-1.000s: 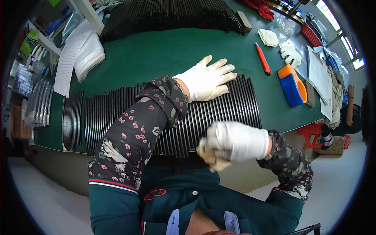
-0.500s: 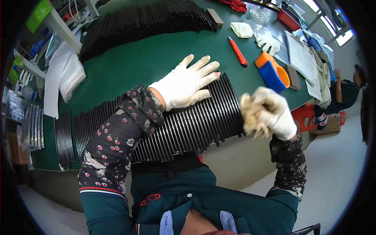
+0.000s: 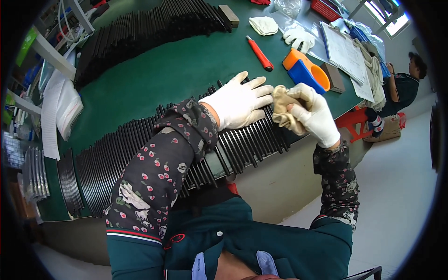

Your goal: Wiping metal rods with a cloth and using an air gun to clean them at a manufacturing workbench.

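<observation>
We hold a crumpled tan cloth (image 3: 282, 109) in the closed right hand (image 3: 315, 114) at the right end of the black strip row (image 3: 154, 154) along the tabletop's (image 3: 154, 79) near edge. Our left hand (image 3: 239, 103) lies flat and open on the strips, gripping nothing. Uneven pressure could, in our judgement, push overhanging strips off that edge.

A matt green mat (image 3: 177, 70) is seen covering the table. The black strips (image 3: 247, 140) look smooth and faintly glossy, like plastic. Both hands, left hand (image 3: 240, 101) and right hand (image 3: 317, 114), are clad in white cloth gloves; the beige rag (image 3: 282, 109) appears soft and crumpled.
</observation>
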A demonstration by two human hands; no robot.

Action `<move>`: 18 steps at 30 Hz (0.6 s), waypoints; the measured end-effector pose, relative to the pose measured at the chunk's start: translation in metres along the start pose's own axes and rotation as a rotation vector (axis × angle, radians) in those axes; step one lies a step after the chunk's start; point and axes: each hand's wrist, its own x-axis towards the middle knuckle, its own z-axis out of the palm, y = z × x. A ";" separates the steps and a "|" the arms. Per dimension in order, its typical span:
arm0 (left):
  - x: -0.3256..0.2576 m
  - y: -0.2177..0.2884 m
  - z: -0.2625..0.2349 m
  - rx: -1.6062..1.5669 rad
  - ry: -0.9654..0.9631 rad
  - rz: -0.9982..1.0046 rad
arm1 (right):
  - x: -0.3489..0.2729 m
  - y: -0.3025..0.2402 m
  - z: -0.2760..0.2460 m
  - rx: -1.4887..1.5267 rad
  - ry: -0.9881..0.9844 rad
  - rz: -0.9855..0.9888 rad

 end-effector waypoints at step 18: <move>0.007 -0.003 0.012 -0.009 0.086 -0.005 | -0.017 -0.013 -0.011 -0.208 -0.699 -0.220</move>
